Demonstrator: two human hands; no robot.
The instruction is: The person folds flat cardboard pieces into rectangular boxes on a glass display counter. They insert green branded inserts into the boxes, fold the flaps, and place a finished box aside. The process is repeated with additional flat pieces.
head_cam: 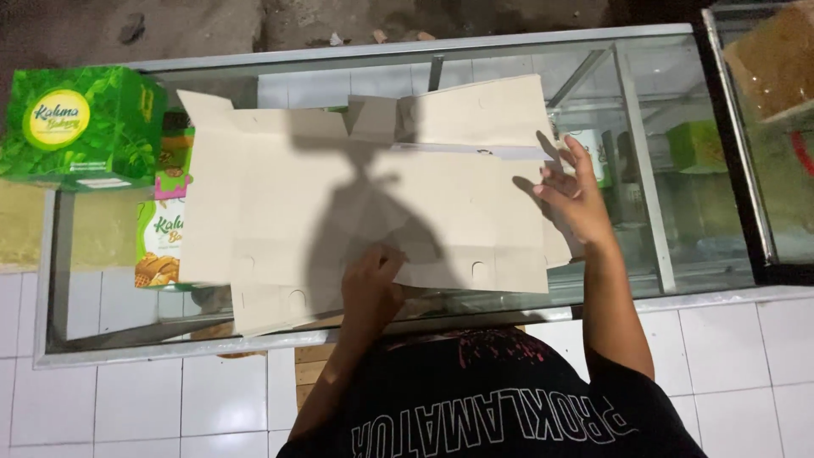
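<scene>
- Flat card blank (pixel 339 203) lying unfolded, plain beige side up, on the glass counter (pixel 661 170); covering most of the counter's middle, flaps and thumb slots along its near edge.
- Left hand (pixel 370 284) resting on the blank's near edge, fingers curled down onto the card — whether pinching the edge or only pressing on it, cannot tell.
- Right hand (pixel 577 199) at the blank's right edge, fingers spread and loose, palm against the card's side; closed around nothing visible.
- Far flap (pixel 483 110) of the blank raised a little at the back, a crease line running below it.
- Green box (pixel 76 127), already folded up, standing at the counter's far left corner, just beside the blank.
- Printed sheet (pixel 161 233) — green and white, pictures of baked goods — lying partly under the blank's left side.
- More green boxes (pixel 695 144) dimly seen through the glass on a shelf inside the counter.
- Black shirt (pixel 509 399) at the bottom of the view; white tiles (pixel 746 373) around the counter's base.
- Dark shadow of head and arm falling across the blank's middle.
</scene>
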